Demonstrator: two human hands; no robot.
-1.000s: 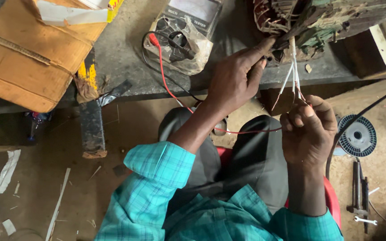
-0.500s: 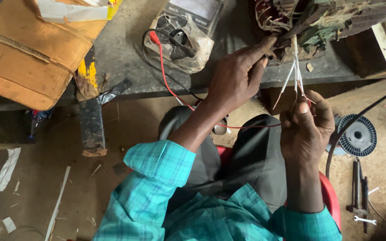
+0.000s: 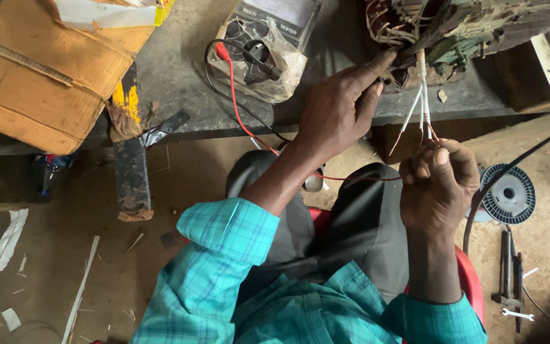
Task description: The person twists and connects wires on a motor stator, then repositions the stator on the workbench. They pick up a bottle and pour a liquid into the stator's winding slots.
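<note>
**White leads pinched at the tabletop's near edge**

White sleeved leads (image 3: 420,95) hang from a wound coil (image 3: 408,25) that sits at the far right of the tabletop (image 3: 179,83), and both hands work them just off its near edge. The left hand (image 3: 342,108) reaches up to the coil, forefinger stretched out and its tip pressing where the leads leave the winding; that seems to steady the coil and keep the leads from dragging on it. I cannot tell whether its other fingers hold anything. The right hand (image 3: 437,181) is lower, in front of the edge, its grip closed on the bare coppery ends of the leads, fingers curled tight together, so the leads run taut and nearly straight between coil and hand.

A meter (image 3: 259,48) wrapped in clear plastic lies near the middle of the tabletop, within reach of the left hand. Its red wire (image 3: 240,114) drops over the near edge and passes under the left forearm toward the right hand, across the person's lap. A cardboard box (image 3: 39,76) fills the left end of the tabletop. On the floor to the right lie a round spool (image 3: 510,194) and some tools (image 3: 510,274), just beside the red seat.
</note>
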